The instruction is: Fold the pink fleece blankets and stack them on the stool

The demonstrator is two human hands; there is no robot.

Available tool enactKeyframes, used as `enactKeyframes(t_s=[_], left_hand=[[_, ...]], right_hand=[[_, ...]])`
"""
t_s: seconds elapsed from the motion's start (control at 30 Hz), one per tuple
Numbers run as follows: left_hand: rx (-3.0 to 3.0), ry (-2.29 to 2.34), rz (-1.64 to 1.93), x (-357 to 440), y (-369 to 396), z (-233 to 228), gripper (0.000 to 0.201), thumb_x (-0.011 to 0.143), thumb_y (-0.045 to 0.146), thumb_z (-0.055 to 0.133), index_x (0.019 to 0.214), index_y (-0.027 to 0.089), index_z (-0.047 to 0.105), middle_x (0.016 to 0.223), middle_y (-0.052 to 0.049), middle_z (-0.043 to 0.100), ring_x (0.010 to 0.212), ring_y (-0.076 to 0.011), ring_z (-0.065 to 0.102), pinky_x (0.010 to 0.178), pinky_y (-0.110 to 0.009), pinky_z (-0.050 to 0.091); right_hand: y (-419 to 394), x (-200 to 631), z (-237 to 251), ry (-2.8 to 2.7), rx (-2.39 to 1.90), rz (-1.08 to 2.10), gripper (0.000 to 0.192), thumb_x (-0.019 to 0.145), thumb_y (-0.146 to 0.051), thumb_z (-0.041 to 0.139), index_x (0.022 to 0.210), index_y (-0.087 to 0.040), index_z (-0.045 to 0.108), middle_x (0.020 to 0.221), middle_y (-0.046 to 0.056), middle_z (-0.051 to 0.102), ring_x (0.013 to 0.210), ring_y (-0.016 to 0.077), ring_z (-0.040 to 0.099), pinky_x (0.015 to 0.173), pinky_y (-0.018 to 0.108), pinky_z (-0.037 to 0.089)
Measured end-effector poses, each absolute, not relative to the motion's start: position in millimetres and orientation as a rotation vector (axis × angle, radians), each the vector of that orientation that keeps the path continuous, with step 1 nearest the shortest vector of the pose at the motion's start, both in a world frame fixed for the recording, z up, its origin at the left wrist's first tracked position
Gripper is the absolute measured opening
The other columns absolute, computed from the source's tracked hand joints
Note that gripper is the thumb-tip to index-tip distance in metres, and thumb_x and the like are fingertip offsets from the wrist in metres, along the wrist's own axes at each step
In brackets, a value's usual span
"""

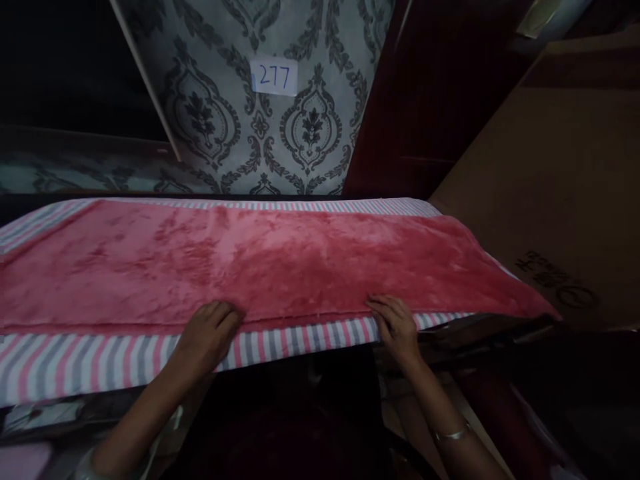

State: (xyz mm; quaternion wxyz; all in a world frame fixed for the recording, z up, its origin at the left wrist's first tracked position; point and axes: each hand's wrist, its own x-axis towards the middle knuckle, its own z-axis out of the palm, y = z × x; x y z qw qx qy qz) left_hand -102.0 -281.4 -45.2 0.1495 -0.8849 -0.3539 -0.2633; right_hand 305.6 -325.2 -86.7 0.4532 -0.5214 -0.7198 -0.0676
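A pinkish-red plush blanket lies spread lengthwise over a striped cloth in pink, grey and white. My left hand is closed at the blanket's near edge, its fingers curled down on the fabric. Farther right along the same edge, my right hand pinches the plush, fingertips on top and the thumb turned toward the edge. Between the two hands the edge runs nearly straight. At the far right, one corner of the blanket hangs past the striped cloth.
A large cardboard box stands against the right end. Behind is a patterned wall with a paper label reading 277. A dark screen-like panel fills the upper left, and a dark red panel rises at the right.
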Motion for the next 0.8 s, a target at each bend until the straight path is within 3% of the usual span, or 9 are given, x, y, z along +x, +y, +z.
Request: enactKeyframes(t_s=[0.13,0.3,0.4,0.5,0.6,0.8], left_hand=[[-2.601,-1.074,-0.840,-99,-287,-40,0.017,0.095,0.021,0.049,0.096,0.020,0.066,0.089,-0.007,0.067,0.083,-0.0203,0.062,0.078,-0.035,0.051],[-2.621,-1.128,-0.846,-100,-294,-39,0.017,0.095,0.030,0.052,0.103,0.021,0.065,0.096,-0.007,0.068,0.090,-0.0217,0.064,0.081,-0.036,0.053],[-2.665,-1.148,-0.820,-101,-297,-33,0.015,0.096,0.029,0.052,0.102,0.023,0.064,0.097,-0.006,0.068,0.089,-0.0209,0.064,0.079,-0.034,0.053],[-2.824,-1.208,-0.786,-106,-291,-16,0.017,0.097,0.030,0.049,0.091,0.023,0.063,0.090,-0.005,0.068,0.083,-0.0183,0.065,0.075,-0.030,0.053],[-2.888,-1.328,-0.819,-120,-259,6,0.026,0.098,0.030,0.041,0.084,0.023,0.061,0.084,-0.004,0.067,0.077,-0.0163,0.064,0.072,-0.027,0.052],[-2.599,-1.652,-0.763,-162,-128,33,0.040,0.091,0.046,0.037,0.103,0.018,0.063,0.113,-0.014,0.068,0.106,-0.0260,0.064,0.096,-0.040,0.050]], right_hand=[[-329,299,-79,-1.790,-1.304,-0.185,0.023,0.095,-0.023,0.056,0.110,-0.028,0.071,0.104,0.007,0.073,0.100,0.0259,0.065,0.089,0.049,0.053],[-328,277,-65,-1.981,-1.285,-0.171,0.038,0.092,-0.030,0.061,0.131,-0.028,0.062,0.119,0.011,0.066,0.110,0.0301,0.061,0.091,0.050,0.052],[-327,271,-61,-2.093,-1.210,-0.039,0.030,0.095,-0.027,0.057,0.123,-0.030,0.066,0.108,0.008,0.068,0.099,0.0266,0.065,0.081,0.044,0.056],[-318,278,-56,-2.086,-1.169,0.088,0.020,0.096,-0.027,0.056,0.111,-0.028,0.069,0.101,0.006,0.072,0.094,0.0242,0.067,0.081,0.040,0.057],[-287,294,-49,-1.989,-1.175,0.104,0.021,0.098,-0.027,0.051,0.106,-0.027,0.070,0.098,0.005,0.074,0.092,0.0229,0.070,0.083,0.038,0.057],[-170,337,-37,-1.883,-1.337,-0.006,0.032,0.090,-0.035,0.053,0.113,-0.023,0.070,0.112,0.011,0.073,0.099,0.0278,0.069,0.087,0.047,0.057]])
